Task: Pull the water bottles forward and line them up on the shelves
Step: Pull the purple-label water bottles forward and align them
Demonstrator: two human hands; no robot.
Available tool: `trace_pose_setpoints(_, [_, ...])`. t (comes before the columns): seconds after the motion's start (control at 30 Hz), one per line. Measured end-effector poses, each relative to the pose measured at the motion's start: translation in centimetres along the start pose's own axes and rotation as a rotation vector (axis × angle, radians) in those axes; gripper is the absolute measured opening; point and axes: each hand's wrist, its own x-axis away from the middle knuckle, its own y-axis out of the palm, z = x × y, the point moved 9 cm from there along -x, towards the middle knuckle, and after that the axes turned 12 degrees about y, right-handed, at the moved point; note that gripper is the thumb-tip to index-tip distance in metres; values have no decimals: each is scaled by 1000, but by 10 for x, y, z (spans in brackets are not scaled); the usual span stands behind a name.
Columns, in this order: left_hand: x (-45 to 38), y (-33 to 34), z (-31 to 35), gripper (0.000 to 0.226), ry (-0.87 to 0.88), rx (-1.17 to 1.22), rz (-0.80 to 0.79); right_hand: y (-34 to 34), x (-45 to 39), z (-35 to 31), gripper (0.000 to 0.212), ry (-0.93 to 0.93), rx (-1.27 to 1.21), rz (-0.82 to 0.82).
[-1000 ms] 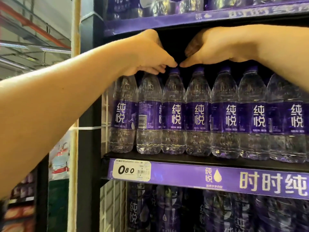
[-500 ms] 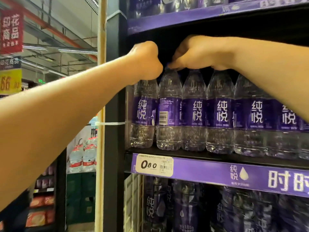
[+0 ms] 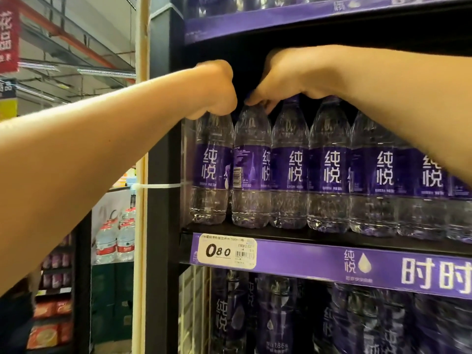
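Gripping cap of leftmost bottle [image 3: 210,169], left hand [image 3: 217,90] curls down over its top. Right hand [image 3: 283,77] pinches cap of second bottle [image 3: 251,172], barcode side turned outward. Both clear plastic, purple label, white characters, standing upright at front edge of middle shelf [image 3: 319,237], touching row of matching bottles [image 3: 329,172] on right. Price tag [image 3: 226,251] below reads 080.

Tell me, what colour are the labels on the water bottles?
Purple with white characters, on the water bottles; head view.
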Motion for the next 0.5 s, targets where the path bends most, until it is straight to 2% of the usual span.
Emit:
trace_pose_setpoints(0.07, [0, -1, -2, 29, -2, 54, 23, 2, -1, -2, 17, 1, 14, -19])
trace_pose_setpoints(0.13, [0, -2, -3, 27, -11, 68, 26, 2, 0, -3, 5, -8, -2, -27])
trace_pose_setpoints(0.23, [0, -2, -4, 23, -28, 37, 30, 1, -1, -3, 16, -6, -41, -15])
trace_pose_setpoints(0.37, [-1, -1, -5, 22, -30, 15, 31, -1, -2, -10, 18, -51, -104, 50])
trace_pose_setpoints(0.5, [-2, -3, -6, 18, -24, 6, 59, 3, -1, -11, 15, -42, -47, 52])
